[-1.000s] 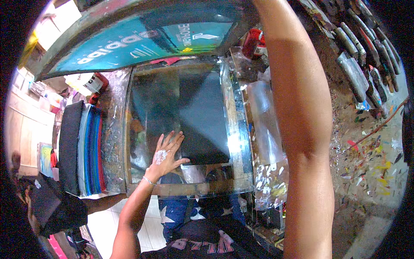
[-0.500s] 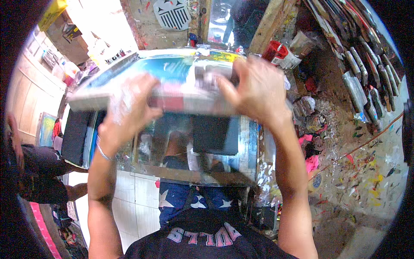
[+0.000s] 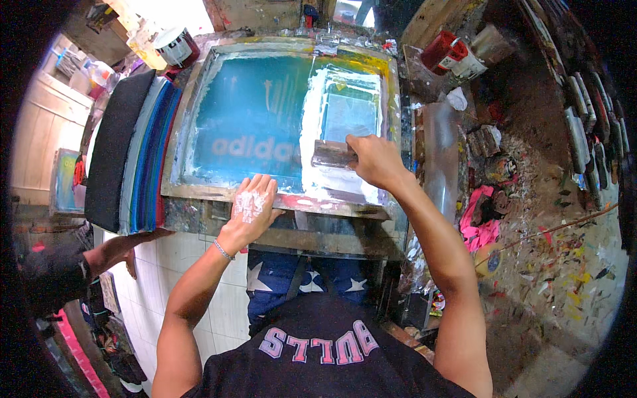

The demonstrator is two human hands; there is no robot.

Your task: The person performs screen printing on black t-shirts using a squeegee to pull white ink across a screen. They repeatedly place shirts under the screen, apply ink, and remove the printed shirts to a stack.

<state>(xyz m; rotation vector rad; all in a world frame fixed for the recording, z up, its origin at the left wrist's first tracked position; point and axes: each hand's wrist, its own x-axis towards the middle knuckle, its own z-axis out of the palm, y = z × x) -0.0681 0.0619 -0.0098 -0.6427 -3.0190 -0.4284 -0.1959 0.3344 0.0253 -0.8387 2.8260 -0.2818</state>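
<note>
Gripping short grey-brown block-shaped squeegee (image 3: pixel 330 154) in right hand (image 3: pixel 379 161); squeegee over white paint-like smears (image 3: pixel 340 180), right part of blue-meshed rectangular pale-framed screen (image 3: pixel 252 99); left hand (image 3: pixel 253 205) unclenched, fingers extended on screen's near edge.

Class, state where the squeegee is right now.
In the head view, the squeegee is on the right half of the framed screen, gripped by the right hand, just below the pale rectangle.
</note>
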